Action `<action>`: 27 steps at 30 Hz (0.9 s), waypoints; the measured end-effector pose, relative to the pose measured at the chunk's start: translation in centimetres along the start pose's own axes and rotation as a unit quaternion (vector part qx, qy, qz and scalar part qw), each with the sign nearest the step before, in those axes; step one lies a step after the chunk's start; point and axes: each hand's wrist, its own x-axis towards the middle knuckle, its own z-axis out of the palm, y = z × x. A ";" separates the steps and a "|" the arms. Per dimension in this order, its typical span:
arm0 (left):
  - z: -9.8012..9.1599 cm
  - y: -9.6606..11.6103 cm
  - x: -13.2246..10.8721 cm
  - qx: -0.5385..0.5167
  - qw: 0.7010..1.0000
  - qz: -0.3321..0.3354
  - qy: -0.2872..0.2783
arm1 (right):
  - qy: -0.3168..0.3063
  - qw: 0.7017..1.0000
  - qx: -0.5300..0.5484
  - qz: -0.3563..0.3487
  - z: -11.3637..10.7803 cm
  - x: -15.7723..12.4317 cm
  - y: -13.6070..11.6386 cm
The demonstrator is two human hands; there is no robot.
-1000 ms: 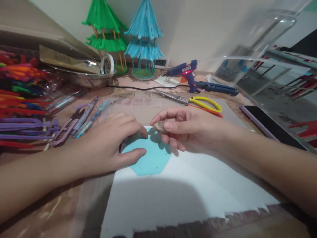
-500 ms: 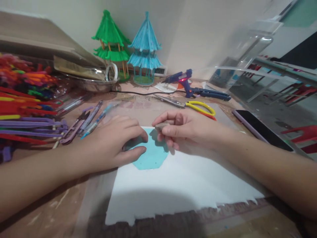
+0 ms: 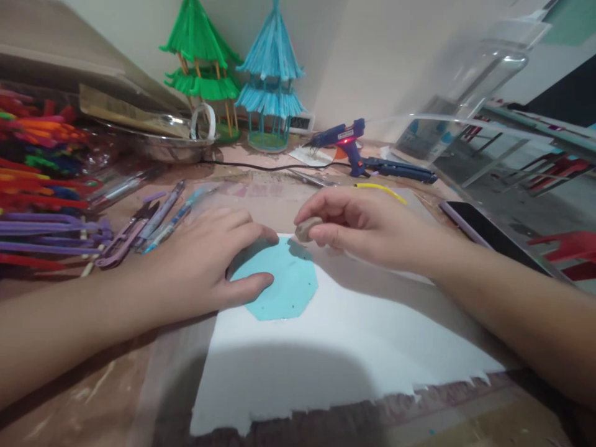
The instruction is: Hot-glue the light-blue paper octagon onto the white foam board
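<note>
A turquoise paper octagon [image 3: 282, 288] with small dark specks lies on a sheet of white paper [image 3: 298, 385] that has a ragged near edge. My left hand [image 3: 228, 254] rests over the octagon's left side, thumb and fingers spread apart, and hides part of it. Above the far right edge of the octagon, my right hand [image 3: 349, 226] pinches a small grey-brown lump [image 3: 306, 229] between thumb and forefinger. What the lump is made of I cannot tell. Its shadow falls on the octagon.
Behind stand a green pagoda model [image 3: 202, 56] and a blue pagoda model [image 3: 270, 77]. A lit glue gun [image 3: 347, 139], partly hidden yellow-handled scissors [image 3: 379, 188] and a phone [image 3: 493, 236] lie beyond my right hand. Pipe cleaners [image 3: 41, 233], purple snips [image 3: 128, 236] and pens [image 3: 174, 217] are at left.
My right hand has lifted slightly and turned the lump, moving a little right and away from the octagon. My left hand stays on the octagon. The camera view has shifted slightly.
</note>
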 end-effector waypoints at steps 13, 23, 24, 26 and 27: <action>-0.4 0.4 0.3 -0.001 0.998 -0.027 -0.058 | -0.059 0.958 -0.244 -0.138 1.6 -0.1 -0.3; -0.2 0.4 0.3 -0.002 0.998 -0.032 -0.056 | -0.041 0.953 -0.264 -0.144 1.6 -0.2 0.4; -0.2 0.4 0.2 0.000 0.998 -0.030 -0.049 | -0.051 0.957 -0.251 -0.139 1.7 -0.2 0.5; -0.2 0.4 0.2 0.003 0.999 -0.030 -0.046 | -0.082 0.965 -0.219 -0.122 1.7 -0.2 0.5; -0.3 0.4 0.2 0.004 0.998 -0.031 -0.051 | -0.091 0.966 -0.213 -0.113 1.7 -0.2 0.4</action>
